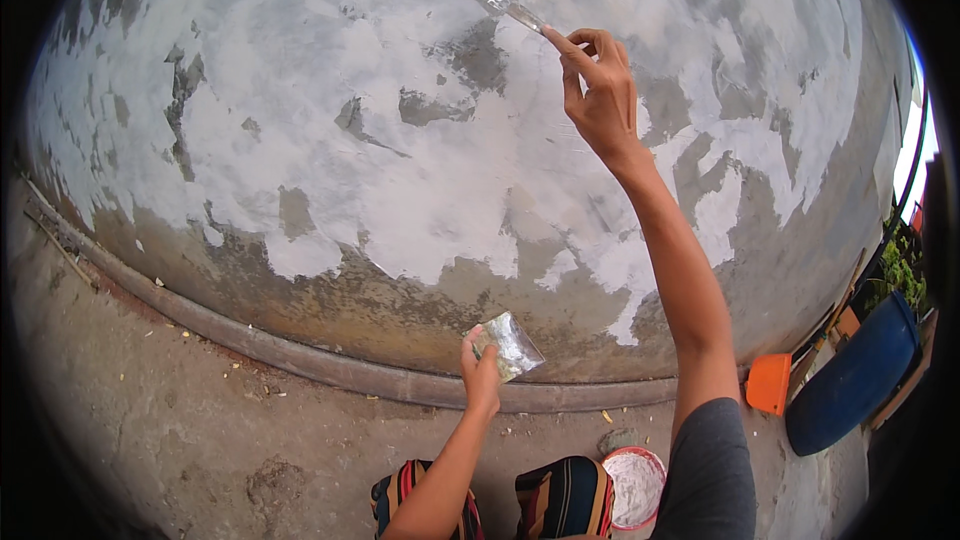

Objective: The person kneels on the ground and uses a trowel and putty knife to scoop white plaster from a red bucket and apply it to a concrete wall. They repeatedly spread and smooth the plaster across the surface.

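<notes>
Raised to the upper part of the wall, my right hand (605, 100) is closed round a small putty knife (522, 15). The knife's thin blade points up and left and lies at or very near the wall face. Patchy white putty (420, 200) covers much of the grey wall (440, 58), with bare cement showing in places. Lower down, my left hand (481, 378) grips a flat, shiny, squarish metal plate (516, 348) by its left edge, thumb on top. The plate is held in front of the wall's foot.
A red-rimmed bucket (661, 475) with white putty stands by my right knee, a grey stone (618, 438) beside it. Farther right are an orange container (768, 383) and a leaning blue barrel (850, 375). A low concrete ledge (330, 365) runs along the wall's foot.
</notes>
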`<state>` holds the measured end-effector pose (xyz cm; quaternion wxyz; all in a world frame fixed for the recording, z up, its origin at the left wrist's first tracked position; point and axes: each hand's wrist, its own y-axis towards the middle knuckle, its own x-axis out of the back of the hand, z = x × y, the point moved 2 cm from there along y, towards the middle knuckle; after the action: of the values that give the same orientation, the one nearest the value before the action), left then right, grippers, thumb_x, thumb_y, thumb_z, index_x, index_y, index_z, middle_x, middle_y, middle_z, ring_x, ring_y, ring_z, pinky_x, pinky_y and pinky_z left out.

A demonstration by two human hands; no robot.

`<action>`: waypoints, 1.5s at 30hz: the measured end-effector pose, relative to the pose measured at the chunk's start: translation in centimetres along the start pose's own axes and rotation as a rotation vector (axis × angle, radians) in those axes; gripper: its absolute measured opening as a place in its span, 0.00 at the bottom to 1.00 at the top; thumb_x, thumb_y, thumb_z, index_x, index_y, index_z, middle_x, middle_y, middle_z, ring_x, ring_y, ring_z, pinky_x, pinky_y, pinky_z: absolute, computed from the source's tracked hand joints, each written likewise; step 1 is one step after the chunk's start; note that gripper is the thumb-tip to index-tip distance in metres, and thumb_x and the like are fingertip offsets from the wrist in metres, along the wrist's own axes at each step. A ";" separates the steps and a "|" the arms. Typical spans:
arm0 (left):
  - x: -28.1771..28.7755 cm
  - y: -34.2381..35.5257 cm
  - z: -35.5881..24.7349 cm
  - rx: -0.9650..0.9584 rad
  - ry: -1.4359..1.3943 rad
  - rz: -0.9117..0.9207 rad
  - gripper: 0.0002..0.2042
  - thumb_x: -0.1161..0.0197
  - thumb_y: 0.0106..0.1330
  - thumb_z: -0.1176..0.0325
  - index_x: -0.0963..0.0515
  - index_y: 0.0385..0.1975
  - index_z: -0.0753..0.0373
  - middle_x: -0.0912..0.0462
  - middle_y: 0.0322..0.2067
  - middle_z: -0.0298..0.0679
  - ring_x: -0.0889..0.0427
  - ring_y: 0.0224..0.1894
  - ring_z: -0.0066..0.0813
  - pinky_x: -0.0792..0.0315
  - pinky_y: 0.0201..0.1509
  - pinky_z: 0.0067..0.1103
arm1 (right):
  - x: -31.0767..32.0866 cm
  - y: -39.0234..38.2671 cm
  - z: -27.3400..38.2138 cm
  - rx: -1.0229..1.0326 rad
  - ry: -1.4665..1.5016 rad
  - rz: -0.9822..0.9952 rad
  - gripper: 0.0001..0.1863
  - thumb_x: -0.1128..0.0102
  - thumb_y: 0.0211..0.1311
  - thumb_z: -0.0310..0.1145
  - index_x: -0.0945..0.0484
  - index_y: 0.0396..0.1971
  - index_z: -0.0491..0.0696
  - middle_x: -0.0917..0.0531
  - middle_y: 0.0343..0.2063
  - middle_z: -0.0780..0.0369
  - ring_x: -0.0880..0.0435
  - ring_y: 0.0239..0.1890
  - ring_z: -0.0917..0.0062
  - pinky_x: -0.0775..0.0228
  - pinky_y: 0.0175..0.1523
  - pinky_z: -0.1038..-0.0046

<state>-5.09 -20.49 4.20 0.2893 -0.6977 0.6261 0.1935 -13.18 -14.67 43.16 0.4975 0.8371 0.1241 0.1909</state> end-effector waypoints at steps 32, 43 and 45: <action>-2.3 -3.3 -3.5 -0.010 -0.308 0.385 0.35 0.52 0.69 0.42 0.41 0.65 0.65 0.33 0.61 0.41 0.34 0.63 0.31 0.44 0.67 0.28 | 5.6 -23.5 14.0 -1.016 1.163 0.932 0.12 0.35 0.57 0.24 0.27 0.38 0.39 0.20 0.29 0.64 0.21 0.32 0.84 0.26 0.37 0.79; -2.7 -4.2 -3.2 -0.260 -0.237 0.183 0.26 0.65 0.71 0.59 0.43 0.68 0.57 0.46 0.68 0.35 0.45 0.69 0.30 0.49 0.71 0.28 | 14.3 -33.9 10.9 -1.407 0.879 0.466 0.18 0.45 0.67 0.45 0.24 0.30 0.42 0.18 0.27 0.61 0.21 0.26 0.82 0.30 0.29 0.80; -3.9 -5.4 -3.4 -0.247 -0.169 0.200 0.27 0.65 0.71 0.61 0.49 0.70 0.59 0.54 0.71 0.34 0.52 0.70 0.28 0.56 0.72 0.26 | 13.7 -37.5 10.7 -1.678 1.169 0.495 0.27 0.59 0.71 0.57 0.26 0.38 0.45 0.18 0.31 0.60 0.19 0.31 0.78 0.27 0.35 0.76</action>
<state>-0.66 -19.44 10.07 0.2322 -0.6435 0.6372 0.3550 3.19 0.13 8.25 0.7275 0.0039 -0.0016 0.6861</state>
